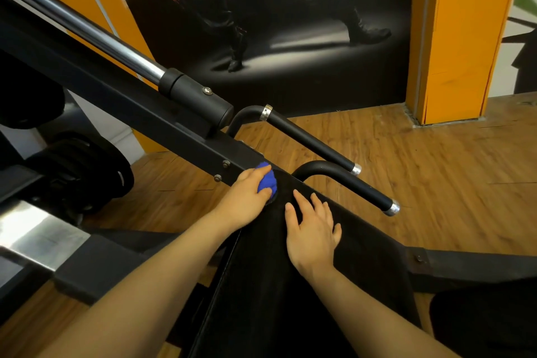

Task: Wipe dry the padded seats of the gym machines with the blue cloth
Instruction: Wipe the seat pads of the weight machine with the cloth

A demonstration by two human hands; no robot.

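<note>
matt black seat pad (pixel 290 285), wood floor (pixel 436 168) — chrome bar (pixel 116 46)

one head-worn wide-angle view, looking forward and down from close above the padded seat (pixel 290 285), wooden floor (pixel 436 183) beyond.

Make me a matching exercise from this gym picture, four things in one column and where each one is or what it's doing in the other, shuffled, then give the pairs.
Things
1. bunched blue cloth
2. right hand
3. two black handlebars with silver end caps
4. black weight plates

States
A. jutting out over the wooden floor
B. gripped in the left hand at the pad's far end
C. at the left, low beside the frame
D. resting flat, fingers spread, on the black padded seat

Pairs: 1-B, 2-D, 3-A, 4-C
</note>
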